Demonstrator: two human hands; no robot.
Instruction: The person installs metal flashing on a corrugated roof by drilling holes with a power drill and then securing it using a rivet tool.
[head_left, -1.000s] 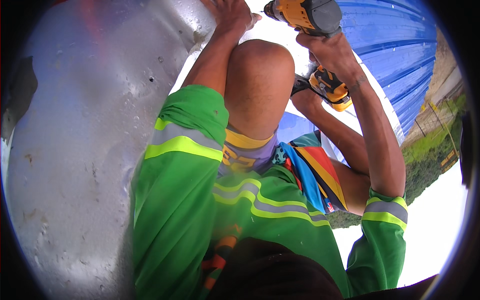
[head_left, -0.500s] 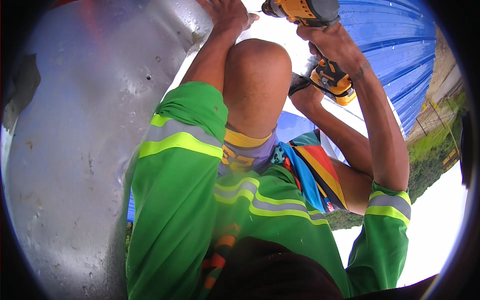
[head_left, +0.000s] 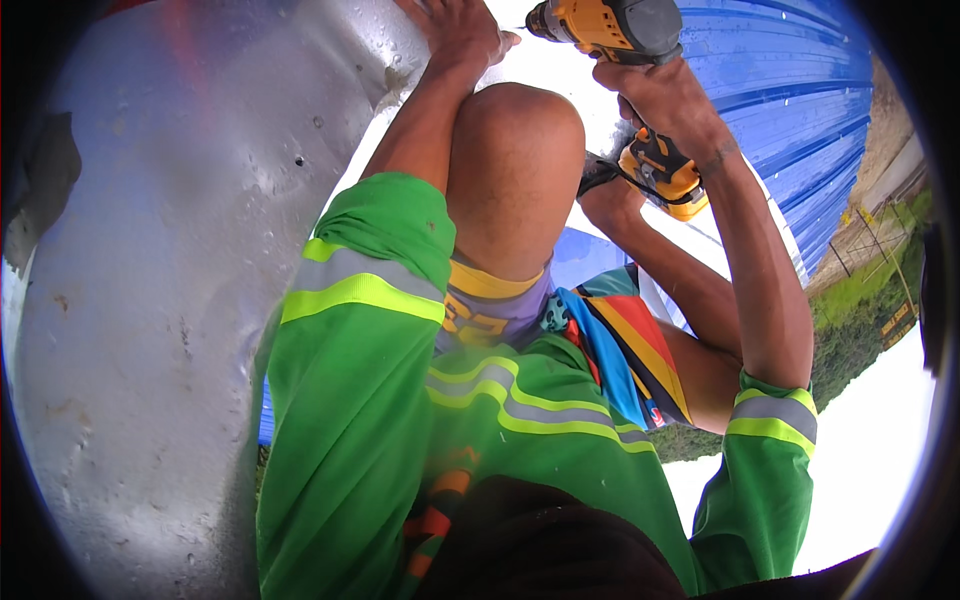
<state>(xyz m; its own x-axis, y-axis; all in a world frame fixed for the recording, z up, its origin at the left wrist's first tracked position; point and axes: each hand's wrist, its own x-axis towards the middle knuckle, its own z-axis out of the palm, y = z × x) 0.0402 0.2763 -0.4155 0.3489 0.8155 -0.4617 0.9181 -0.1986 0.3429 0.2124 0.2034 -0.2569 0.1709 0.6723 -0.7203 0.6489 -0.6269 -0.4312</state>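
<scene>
My right hand [head_left: 665,95] is wrapped around the grip of a yellow and black cordless drill [head_left: 605,28] at the top of the view. The chuck points left, toward my left hand, and the battery [head_left: 668,185] hangs below the grip. A thin bit tip shows faintly at the chuck. My left hand [head_left: 462,32] rests against the dented grey metal sheet [head_left: 200,250], with its thumb stretched toward the drill's tip. The upper picture edge cuts off the fingertips. A gap of bright white surface lies between the chuck and the left thumb.
My bent knee [head_left: 518,170] rises between my forearms. Blue ribbed roofing [head_left: 790,90] slopes away at the upper right, with a grassy slope [head_left: 870,290] beyond. A torn, dark sheet edge [head_left: 45,190] sticks out at far left. My sandalled foot [head_left: 608,195] sits behind the battery.
The drill and my right hand have come very slightly down, and the right forearm has shifted a little left. My left hand keeps nearly the same place on the metal.
</scene>
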